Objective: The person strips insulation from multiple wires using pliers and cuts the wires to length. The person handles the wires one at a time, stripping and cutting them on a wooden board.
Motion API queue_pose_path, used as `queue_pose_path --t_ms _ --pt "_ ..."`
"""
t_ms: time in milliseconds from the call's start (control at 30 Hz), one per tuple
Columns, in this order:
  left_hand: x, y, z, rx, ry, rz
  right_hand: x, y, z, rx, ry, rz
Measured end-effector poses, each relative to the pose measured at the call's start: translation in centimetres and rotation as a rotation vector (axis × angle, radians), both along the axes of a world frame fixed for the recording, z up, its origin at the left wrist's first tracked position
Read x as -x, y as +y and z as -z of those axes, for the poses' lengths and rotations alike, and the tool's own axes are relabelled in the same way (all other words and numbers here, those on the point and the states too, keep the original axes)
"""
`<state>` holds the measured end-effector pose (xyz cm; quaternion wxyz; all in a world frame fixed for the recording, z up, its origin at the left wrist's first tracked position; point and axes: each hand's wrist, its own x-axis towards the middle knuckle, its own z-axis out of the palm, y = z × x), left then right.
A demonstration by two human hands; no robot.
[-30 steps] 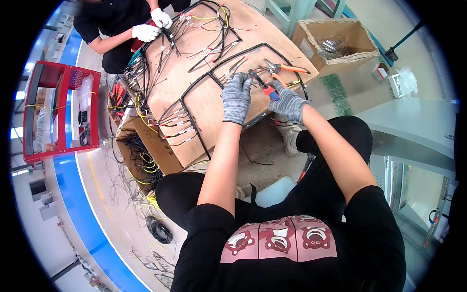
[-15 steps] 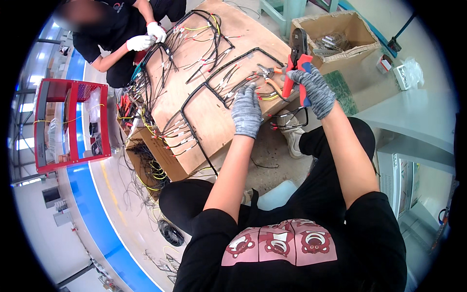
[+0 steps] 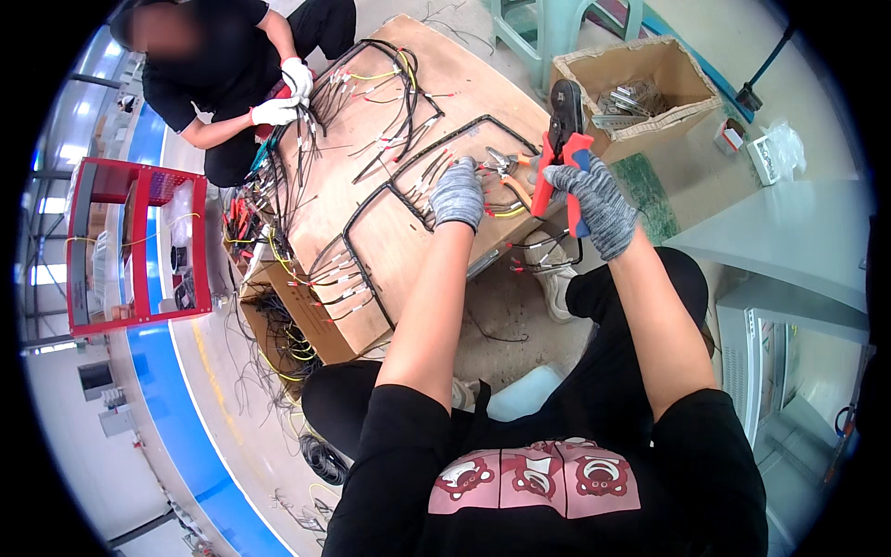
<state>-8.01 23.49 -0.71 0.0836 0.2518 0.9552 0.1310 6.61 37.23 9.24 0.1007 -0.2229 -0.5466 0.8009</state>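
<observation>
My right hand (image 3: 597, 206), in a grey striped knit glove, grips crimping pliers (image 3: 576, 148) with red and blue handles. Their dark head points up and away, and the handles are spread. My left hand (image 3: 458, 195), gloved alike, is closed over short branch wires of a black wire harness (image 3: 376, 193) on a wooden board (image 3: 418, 269). Whatever lies between its fingers is hidden. Between my hands, orange-handled pliers (image 3: 501, 161) rest on the board. Several white-sleeved, red-tipped wires (image 3: 339, 277) fan out from the harness's near left.
Across the board, a co-worker's white-gloved hands (image 3: 283, 107) handle another harness (image 3: 408, 88). A cardboard box (image 3: 640, 88) of metal parts stands at far right, near a green stool (image 3: 529, 42). At left are a red rack (image 3: 139, 241) and a box of wires (image 3: 278, 320).
My left hand has gone from stretched fingers to a curled grip at the wires. The crimping pliers have shifted slightly nearer. The co-worker's hands have moved a little.
</observation>
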Motion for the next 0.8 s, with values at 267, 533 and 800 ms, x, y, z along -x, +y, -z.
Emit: queue_pose_path --t_ms 267,533,800 --pt "0.7 -1.8 0.1 -0.312 0.020 -0.020 0.7 -0.8 0.5 -0.045 -0.046 -0.063" --pt "1.1 -4.2 1.2 -0.750 -0.247 -0.026 1.4 -2.4 2.1 -0.245 -0.128 -0.170" --pt "0.1 -5.3 -0.4 -1.038 -0.508 -0.123 2.5 -3.1 5.8 -0.412 -0.230 -0.327"
